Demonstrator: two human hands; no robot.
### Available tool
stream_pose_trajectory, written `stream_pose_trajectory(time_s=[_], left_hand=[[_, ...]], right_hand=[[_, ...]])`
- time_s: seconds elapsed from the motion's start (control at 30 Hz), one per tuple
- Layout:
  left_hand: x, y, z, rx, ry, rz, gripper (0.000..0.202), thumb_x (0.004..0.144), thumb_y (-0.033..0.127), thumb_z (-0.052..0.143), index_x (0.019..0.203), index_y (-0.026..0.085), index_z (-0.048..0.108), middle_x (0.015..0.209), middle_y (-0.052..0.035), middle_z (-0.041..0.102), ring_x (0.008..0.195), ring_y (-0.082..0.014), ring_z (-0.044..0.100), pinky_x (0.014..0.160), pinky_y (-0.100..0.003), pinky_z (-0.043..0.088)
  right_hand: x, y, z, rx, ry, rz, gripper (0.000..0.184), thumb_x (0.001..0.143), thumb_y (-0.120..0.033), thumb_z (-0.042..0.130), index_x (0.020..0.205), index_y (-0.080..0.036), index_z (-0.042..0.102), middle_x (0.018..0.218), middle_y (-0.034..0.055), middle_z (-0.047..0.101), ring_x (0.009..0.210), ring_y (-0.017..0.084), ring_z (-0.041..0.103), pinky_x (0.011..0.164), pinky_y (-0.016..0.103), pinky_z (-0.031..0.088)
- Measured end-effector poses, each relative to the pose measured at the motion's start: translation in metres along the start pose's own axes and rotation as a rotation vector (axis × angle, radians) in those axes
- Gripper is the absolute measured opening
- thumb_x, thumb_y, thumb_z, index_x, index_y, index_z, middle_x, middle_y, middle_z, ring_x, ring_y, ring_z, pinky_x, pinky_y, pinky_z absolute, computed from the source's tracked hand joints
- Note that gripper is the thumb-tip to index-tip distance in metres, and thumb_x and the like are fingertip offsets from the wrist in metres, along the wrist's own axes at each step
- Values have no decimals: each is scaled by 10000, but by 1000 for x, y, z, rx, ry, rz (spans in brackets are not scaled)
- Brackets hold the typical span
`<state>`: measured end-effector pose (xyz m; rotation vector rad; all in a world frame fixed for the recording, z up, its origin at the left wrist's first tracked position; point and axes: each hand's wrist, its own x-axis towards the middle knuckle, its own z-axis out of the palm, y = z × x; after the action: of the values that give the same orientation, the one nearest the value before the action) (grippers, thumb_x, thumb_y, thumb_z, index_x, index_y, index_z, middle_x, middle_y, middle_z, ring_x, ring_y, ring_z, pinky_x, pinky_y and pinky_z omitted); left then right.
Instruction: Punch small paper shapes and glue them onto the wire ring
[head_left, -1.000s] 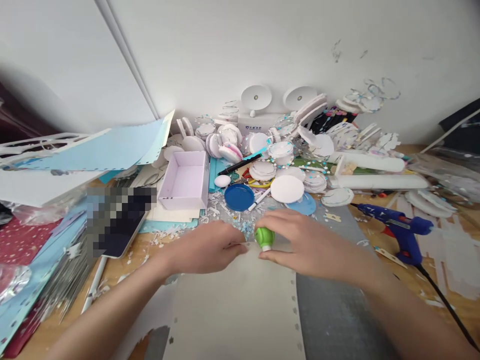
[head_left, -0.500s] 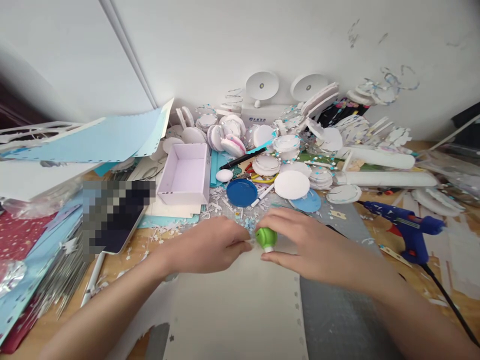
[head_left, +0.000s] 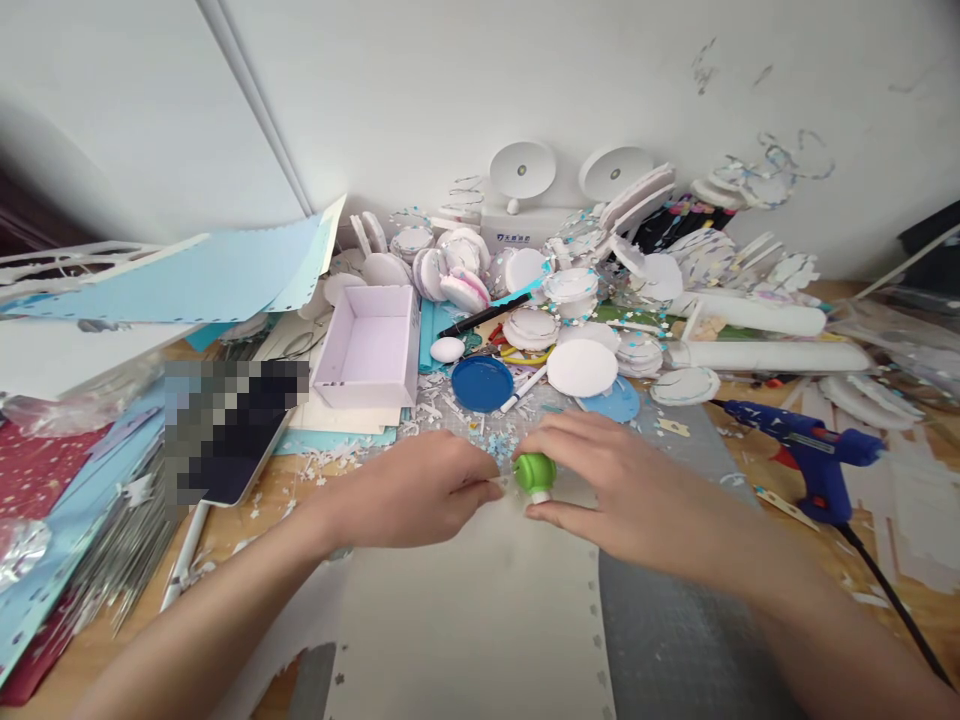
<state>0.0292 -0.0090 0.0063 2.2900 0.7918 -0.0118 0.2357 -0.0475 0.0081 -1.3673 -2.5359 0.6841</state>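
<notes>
A sheet of cream paper [head_left: 472, 630] lies in front of me, with small shaped holes punched along both side edges. My left hand [head_left: 427, 490] pinches the far edge of this sheet between thumb and curled fingers. Just to its right, my right hand [head_left: 600, 480] grips a small green craft punch [head_left: 534, 474] with a white lower part. The thumb is below and the fingers are over the top. The punch sits at the paper's far edge; whether its slot is around the edge is hidden.
A grey cutting mat [head_left: 682, 620] lies beneath the paper. Behind my hands are a blue lid [head_left: 482, 384], a lilac box [head_left: 366, 345] and many white discs [head_left: 582, 368]. A blue glue gun [head_left: 814, 450] is at right, a phone [head_left: 247, 440] at left, with paper scraps scattered about.
Hands, punch and paper hold almost the same places. The view has shifted very slightly.
</notes>
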Motion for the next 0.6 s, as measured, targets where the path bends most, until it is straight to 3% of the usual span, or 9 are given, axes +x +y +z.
stream_pose_trajectory(time_s=[0.23, 0.43, 0.6], left_hand=[[0, 0, 1, 65, -29, -40, 266, 918, 221, 410, 659, 169, 440, 572, 46, 454, 540, -86, 401, 515, -233, 232], [-1, 0, 2, 100, -24, -53, 296, 918, 235, 408, 631, 167, 389, 548, 43, 429, 522, -88, 391, 503, -242, 218], [0, -1, 1, 101, -23, -43, 299, 920, 233, 404, 628, 167, 393, 551, 42, 426, 514, -89, 384, 503, -240, 225]], right_hand=[[-2, -2, -1, 50, -33, -16, 160, 816, -265, 632, 947, -213, 557, 945, 7, 585, 937, 189, 525, 790, 325, 405], [1, 2, 2, -40, 12, -20, 212, 835, -259, 608, 1032, -202, 552, 983, 42, 594, 973, 227, 530, 813, 366, 395], [-2, 3, -3, 46, 30, -34, 197, 825, -276, 623, 997, -217, 548, 1000, 17, 590, 977, 189, 526, 833, 325, 393]])
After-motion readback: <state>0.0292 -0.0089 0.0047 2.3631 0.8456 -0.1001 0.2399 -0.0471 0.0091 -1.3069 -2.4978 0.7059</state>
